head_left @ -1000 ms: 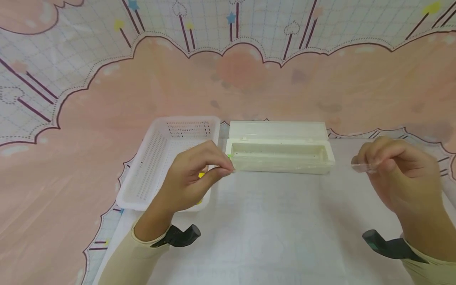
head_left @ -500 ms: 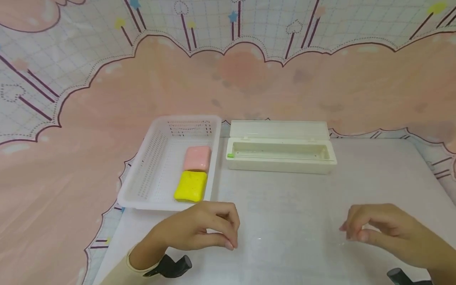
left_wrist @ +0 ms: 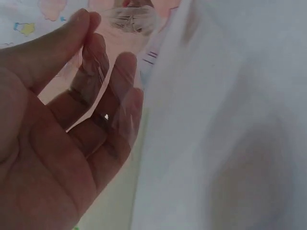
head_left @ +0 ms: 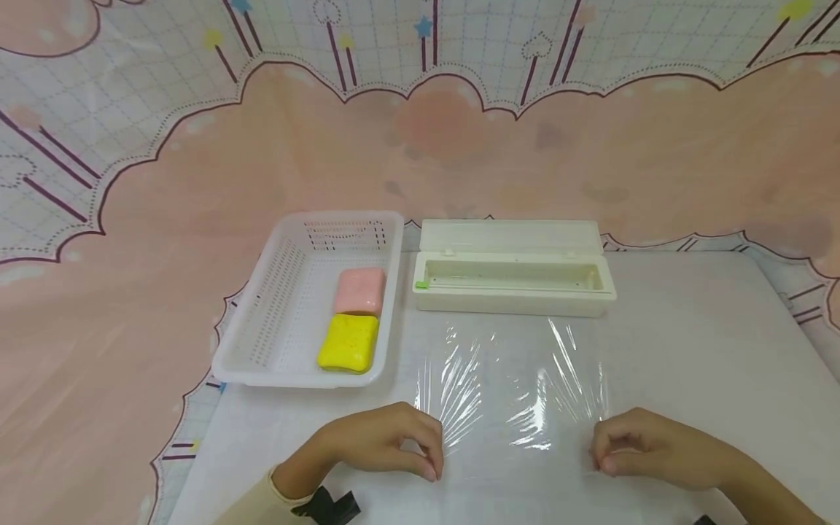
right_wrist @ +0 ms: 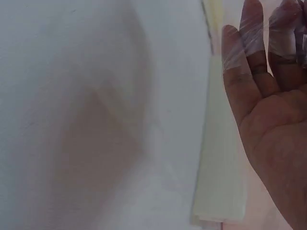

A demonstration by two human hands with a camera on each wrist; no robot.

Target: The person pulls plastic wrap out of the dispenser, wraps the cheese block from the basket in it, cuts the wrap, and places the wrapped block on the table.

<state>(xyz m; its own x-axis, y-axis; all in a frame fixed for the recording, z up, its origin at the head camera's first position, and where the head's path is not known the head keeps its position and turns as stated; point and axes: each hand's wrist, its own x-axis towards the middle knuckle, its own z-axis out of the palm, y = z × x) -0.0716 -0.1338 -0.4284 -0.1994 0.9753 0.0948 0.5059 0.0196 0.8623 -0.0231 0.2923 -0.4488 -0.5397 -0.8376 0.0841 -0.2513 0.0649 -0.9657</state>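
A sheet of clear cling film [head_left: 538,397] is spread low over the white table, shiny and creased, in front of the cling film dispenser box [head_left: 515,302]. My left hand [head_left: 394,441] pinches its near left corner between thumb and fingers. At the near right corner, my right hand [head_left: 663,448] pinches the film too. In the left wrist view, film [left_wrist: 136,19] stretches from the thumb and fingertip and drapes over the other fingers. Film [right_wrist: 237,55] also covers the fingers of my right hand in the right wrist view. The box lid [head_left: 512,237] stands raised.
Left of the dispenser box stands a white perforated basket [head_left: 262,313]. Inside it, on the right side, lie a pink bar [head_left: 359,290] and a yellow bar [head_left: 348,343] that look like soap. A small green slider [head_left: 422,285] sits on the box's left end.
Both hands have come down and toward me from beside the box, bringing the film over the table. My right hand has moved inward to the left. The two bars are now uncovered.
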